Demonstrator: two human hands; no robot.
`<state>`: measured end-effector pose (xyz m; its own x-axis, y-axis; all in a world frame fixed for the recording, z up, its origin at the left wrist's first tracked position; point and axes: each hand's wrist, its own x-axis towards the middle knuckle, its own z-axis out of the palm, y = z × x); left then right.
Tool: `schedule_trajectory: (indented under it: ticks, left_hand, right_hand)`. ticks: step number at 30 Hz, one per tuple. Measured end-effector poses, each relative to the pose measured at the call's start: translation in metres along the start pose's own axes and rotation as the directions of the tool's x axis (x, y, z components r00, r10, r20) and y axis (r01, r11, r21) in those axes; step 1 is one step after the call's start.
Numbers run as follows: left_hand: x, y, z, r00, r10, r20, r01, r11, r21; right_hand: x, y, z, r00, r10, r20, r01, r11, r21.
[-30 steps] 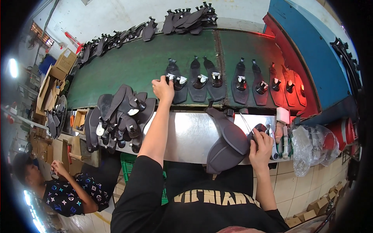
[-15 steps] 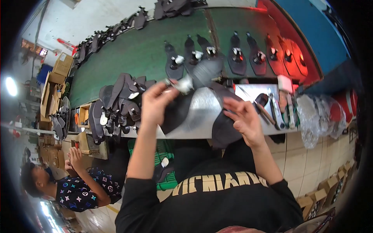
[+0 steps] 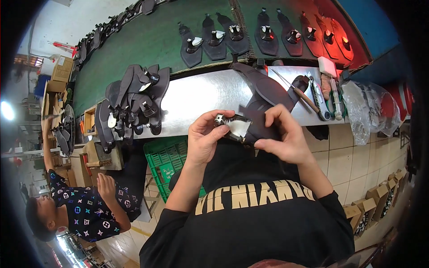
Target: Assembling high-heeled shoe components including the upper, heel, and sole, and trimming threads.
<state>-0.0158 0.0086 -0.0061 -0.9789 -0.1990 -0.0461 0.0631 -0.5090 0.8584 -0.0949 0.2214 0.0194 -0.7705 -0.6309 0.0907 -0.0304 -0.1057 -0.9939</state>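
Close to my body, in front of the metal tabletop (image 3: 187, 96), both my hands hold a dark sandal (image 3: 261, 123). My left hand (image 3: 201, 140) pinches its black strap between thumb and fingers, beside a shiny fitting at the strap's end. White lining (image 3: 240, 128) shows on the strap. My right hand (image 3: 288, 140) grips the sole from the right, thumb along its lower edge and fingers curled over the top. Just beyond, other dark soles (image 3: 272, 87) lie overlapped on the tabletop.
A pile of dark sandals (image 3: 134, 96) sits at the left. Past the tabletop, a green belt (image 3: 134, 44) carries a row of sandals (image 3: 191, 48). An awl (image 3: 306, 99), cutter (image 3: 318, 100) and syringe (image 3: 338, 105) lie right. A green crate (image 3: 154, 156) stands below; a co-worker (image 3: 85, 205) is left.
My hands have come from over the tabletop toward my body and closer together, now with the sandal between them. The view has shifted. The co-worker has stretched one arm out toward the fan.
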Motion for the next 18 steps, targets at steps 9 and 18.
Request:
schedule_trajectory:
  ticks: [9, 18]
  left_hand:
    - [-0.005, -0.002, -0.004, 1.0, 0.0, 0.021, 0.0, 1.0, -0.016]
    - [-0.006, -0.006, -0.005, 1.0, -0.02, 0.01, 0.02, 0.999, -0.031]
  right_hand:
    - [-0.01, -0.003, 0.013, 0.983, -0.18, -0.031, 0.163, 0.942, -0.292]
    - [-0.008, 0.003, 0.016, 0.975, -0.221, -0.021, 0.208, 0.941, -0.268]
